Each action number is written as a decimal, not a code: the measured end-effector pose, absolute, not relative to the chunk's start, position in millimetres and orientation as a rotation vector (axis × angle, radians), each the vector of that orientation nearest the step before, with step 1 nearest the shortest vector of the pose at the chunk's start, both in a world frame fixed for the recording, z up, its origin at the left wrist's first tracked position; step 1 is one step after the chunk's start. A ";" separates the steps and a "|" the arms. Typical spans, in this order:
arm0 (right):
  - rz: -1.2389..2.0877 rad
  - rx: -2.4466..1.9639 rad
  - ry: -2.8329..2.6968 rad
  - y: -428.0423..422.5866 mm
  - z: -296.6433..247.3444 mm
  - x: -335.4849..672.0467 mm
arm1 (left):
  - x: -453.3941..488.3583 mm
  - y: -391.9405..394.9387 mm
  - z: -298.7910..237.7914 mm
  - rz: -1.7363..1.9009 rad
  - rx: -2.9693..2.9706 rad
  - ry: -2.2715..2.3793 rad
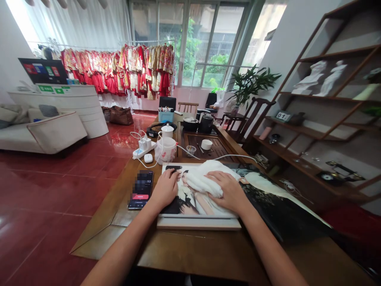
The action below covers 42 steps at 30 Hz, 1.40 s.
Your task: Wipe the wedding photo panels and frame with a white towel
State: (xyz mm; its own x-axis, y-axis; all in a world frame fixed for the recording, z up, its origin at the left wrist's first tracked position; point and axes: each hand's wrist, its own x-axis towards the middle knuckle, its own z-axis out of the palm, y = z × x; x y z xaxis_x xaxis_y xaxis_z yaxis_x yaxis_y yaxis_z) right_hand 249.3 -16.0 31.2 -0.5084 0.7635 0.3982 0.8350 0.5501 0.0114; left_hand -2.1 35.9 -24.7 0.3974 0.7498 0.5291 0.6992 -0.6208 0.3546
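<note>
A bunched white cloth lies on a framed wedding photo panel at lower centre of the frame, with the right hand open and palm down on top of it, pressing the folds against the picture. The left hand is also open, resting flat on the panel's left part without touching the cloth, and seems placed to keep the panel from sliding. The panel sits on a pale board whose front edge shows below it, near the person's forearms. A large dark photo print lies just to the right, running under or against the panel's right edge, so room on that side is taken up. To the left, a smartphone lies just beside the left hand, leaving only a narrow strip of desk before the desk's left edge. Ahead, a white cable runs close to the panel's far edge, near a power strip, a plastic jug and a wooden tea tray.
</note>
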 end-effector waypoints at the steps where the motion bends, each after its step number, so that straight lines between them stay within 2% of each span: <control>1: -0.295 -1.317 -2.439 -15.2 31.0 249.9 | -2.0 35.8 -24.6 1.034 2.563 1.331; 8: -0.207 -1.186 -2.561 -27.6 33.6 238.5 | -2.0 36.4 -24.9 1.026 2.557 1.334; 14: -0.282 -1.308 -2.466 -26.2 30.4 242.7 | -2.7 36.1 -24.8 1.035 2.560 1.331; 19: -0.206 -1.203 -2.543 -36.2 30.5 237.6 | -2.4 36.3 -24.7 1.029 2.556 1.336; 26: -0.261 -1.292 -2.461 -29.6 29.4 247.3 | -1.7 35.2 -22.3 1.044 2.551 1.338; 32: -0.135 -1.160 -2.614 -47.7 32.1 235.5 | -2.0 34.1 -21.8 1.045 2.529 1.349; 42: -0.174 -1.222 -2.568 -50.9 32.3 233.7 | -2.4 36.3 -24.5 1.054 2.525 1.331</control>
